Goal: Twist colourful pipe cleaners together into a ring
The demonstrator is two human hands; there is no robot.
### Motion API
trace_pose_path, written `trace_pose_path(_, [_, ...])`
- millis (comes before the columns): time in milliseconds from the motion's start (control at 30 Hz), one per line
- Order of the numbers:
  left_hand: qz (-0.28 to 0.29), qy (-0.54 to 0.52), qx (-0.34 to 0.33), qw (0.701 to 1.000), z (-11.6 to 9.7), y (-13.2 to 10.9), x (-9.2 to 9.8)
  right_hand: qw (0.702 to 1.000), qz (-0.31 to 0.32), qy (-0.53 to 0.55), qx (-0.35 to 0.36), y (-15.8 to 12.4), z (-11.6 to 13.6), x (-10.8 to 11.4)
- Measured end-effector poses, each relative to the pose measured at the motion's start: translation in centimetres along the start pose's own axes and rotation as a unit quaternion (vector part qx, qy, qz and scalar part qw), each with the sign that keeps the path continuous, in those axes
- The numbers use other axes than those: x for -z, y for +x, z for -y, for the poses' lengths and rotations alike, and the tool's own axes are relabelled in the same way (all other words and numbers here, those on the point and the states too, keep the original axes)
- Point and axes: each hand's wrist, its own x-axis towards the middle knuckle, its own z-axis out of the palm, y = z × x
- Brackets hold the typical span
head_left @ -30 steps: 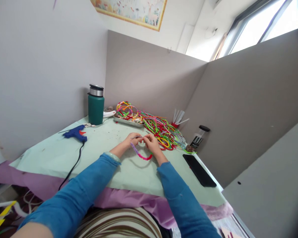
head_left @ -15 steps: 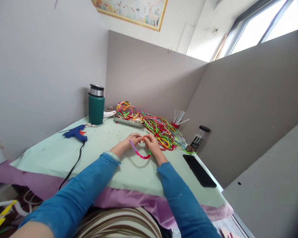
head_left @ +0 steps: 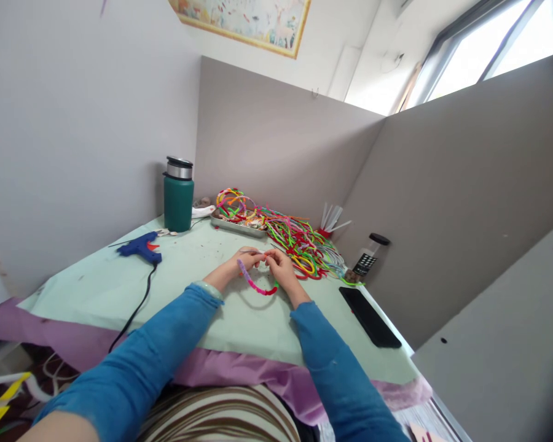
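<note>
Centre of frame: we see left hand (head_left: pixel 247 258) and right hand (head_left: pixel 282 268), fingers pinched narrow, tips meeting on fuzzy multicoloured strip (head_left: pixel 258 290), which curves below, over pale green sheet (head_left: pixel 198 252).

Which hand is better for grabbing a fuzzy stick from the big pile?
Probably the right hand: it is nearer the pile, and the left hand is farther off. Both look busy, though, fingertips close together, with the curved strip.
</note>
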Motion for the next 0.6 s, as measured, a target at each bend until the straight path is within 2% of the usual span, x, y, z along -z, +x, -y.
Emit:
trace_pose_path(267, [0.081, -0.043, 0.0, 0.996, 0.5, 0.0, 0.2, 0.999, -0.034, -0.019, 0.0, 0.2, 0.0, 0.1])
trace_pose_path(367, [0.068, -0.058, -0.001, 0.996, 0.0, -0.4, 0.2, 0.999, -0.03, -0.021, 0.004, 0.1, 0.2, 0.1])
trace_pose_path(500, [0.023, -0.038, 0.039, 0.998, -0.5, -0.6, 0.1, 0.999, -0.02, -0.038, 0.015, -0.1, 0.4, 0.1])
trace_pose_path(600, [0.01, -0.026, 0.061, 0.998, -0.5, -0.4, 0.0, 0.998, -0.018, -0.058, 0.023, -0.2, 0.3, 0.0])
